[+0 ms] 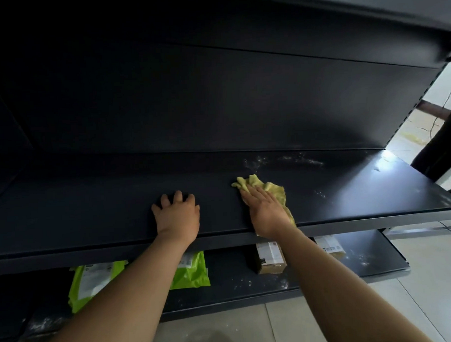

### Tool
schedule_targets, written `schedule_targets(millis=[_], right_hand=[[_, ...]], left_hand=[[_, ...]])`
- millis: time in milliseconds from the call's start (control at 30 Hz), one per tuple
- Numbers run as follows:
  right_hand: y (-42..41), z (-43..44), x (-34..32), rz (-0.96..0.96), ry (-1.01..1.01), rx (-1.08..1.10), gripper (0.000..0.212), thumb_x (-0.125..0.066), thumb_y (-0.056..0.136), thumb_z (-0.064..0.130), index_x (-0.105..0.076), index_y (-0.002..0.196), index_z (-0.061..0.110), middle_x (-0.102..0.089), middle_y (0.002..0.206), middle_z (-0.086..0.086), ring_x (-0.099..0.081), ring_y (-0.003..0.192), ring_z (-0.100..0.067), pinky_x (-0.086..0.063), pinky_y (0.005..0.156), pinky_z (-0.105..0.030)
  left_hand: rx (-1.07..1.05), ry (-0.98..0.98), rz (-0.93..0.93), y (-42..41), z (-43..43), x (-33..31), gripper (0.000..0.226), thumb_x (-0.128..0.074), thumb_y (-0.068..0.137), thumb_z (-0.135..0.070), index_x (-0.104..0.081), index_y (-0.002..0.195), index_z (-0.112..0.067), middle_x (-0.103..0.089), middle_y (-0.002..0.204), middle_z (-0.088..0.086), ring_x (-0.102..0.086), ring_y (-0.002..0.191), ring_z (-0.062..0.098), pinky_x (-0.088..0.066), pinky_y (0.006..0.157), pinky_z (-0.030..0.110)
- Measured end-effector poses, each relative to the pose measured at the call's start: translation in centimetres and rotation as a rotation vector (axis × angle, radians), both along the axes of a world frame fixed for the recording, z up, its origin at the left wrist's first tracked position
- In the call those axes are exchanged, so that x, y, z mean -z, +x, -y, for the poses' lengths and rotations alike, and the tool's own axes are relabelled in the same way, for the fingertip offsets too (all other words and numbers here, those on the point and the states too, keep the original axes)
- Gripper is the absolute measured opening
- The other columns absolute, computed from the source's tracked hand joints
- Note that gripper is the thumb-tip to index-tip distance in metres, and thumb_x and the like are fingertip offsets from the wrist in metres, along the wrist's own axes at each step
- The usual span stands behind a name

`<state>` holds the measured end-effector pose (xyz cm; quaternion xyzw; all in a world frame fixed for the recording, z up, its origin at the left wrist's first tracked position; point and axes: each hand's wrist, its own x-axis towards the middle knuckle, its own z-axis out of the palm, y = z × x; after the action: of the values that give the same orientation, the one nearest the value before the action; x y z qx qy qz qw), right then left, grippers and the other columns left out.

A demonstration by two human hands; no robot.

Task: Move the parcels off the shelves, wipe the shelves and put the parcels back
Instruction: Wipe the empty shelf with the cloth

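A dark shelf [92,208] runs across the middle of the view with no parcels on it. My right hand [265,207] presses flat on a yellow-green cloth [275,189] near the shelf's front edge, right of centre. My left hand [177,216] rests on the bare shelf to the left of the cloth, its fingers bent at the tips and holding nothing. White dust marks [283,160] lie on the shelf behind the cloth. On the lower shelf [249,285] sit green mailer bags [87,283] [192,271] and brown parcels [271,258] [330,246].
The dark back panel [217,99] rises behind the shelf, and an upper shelf [367,9] overhangs at the top. A pale tiled floor [432,278] shows to the right and below. A dark shape [438,148] stands past the shelf's right end.
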<state>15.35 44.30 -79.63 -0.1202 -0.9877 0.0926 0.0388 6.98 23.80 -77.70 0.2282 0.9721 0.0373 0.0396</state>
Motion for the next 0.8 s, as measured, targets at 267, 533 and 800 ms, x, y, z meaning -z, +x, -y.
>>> schedule_targets(millis=[267, 533, 800], right_hand=[[1.4, -9.9, -1.2, 0.007, -0.047, 0.184, 0.079, -0.039, 0.088, 0.003, -0.002, 0.154, 0.027, -0.011, 0.161, -0.001, -0.006, 0.148, -0.019, -0.007, 0.120, -0.035], [-2.2, -8.8, -0.1, -0.030, -0.177, -0.161, 0.053, -0.037, 0.098, 0.005, -0.038, 0.146, 0.028, -0.029, 0.155, 0.006, -0.014, 0.147, -0.010, -0.003, 0.120, -0.029], [-7.8, -8.8, -0.4, 0.013, -0.064, -0.229, 0.060, -0.034, 0.097, 0.012, -0.020, 0.152, 0.029, -0.015, 0.160, 0.005, -0.008, 0.148, -0.013, -0.001, 0.120, -0.031]], left_hand=[[-0.036, -0.079, -0.028, -0.4, -4.3, 0.5, 0.048, -0.020, 0.102, -0.040, -0.024, 0.149, -0.028, -0.022, 0.155, 0.009, -0.024, 0.139, 0.041, -0.031, 0.105, 0.059], [-0.082, -0.120, -0.044, -1.4, -6.0, 0.7, 0.048, -0.022, 0.102, -0.039, -0.022, 0.149, -0.029, -0.024, 0.155, 0.006, -0.030, 0.135, 0.042, -0.038, 0.101, 0.055], [-0.074, -0.087, -0.094, -2.6, -7.5, 1.2, 0.050, -0.016, 0.101, -0.047, -0.023, 0.148, -0.032, -0.022, 0.156, -0.002, -0.026, 0.139, 0.038, -0.035, 0.104, 0.053]])
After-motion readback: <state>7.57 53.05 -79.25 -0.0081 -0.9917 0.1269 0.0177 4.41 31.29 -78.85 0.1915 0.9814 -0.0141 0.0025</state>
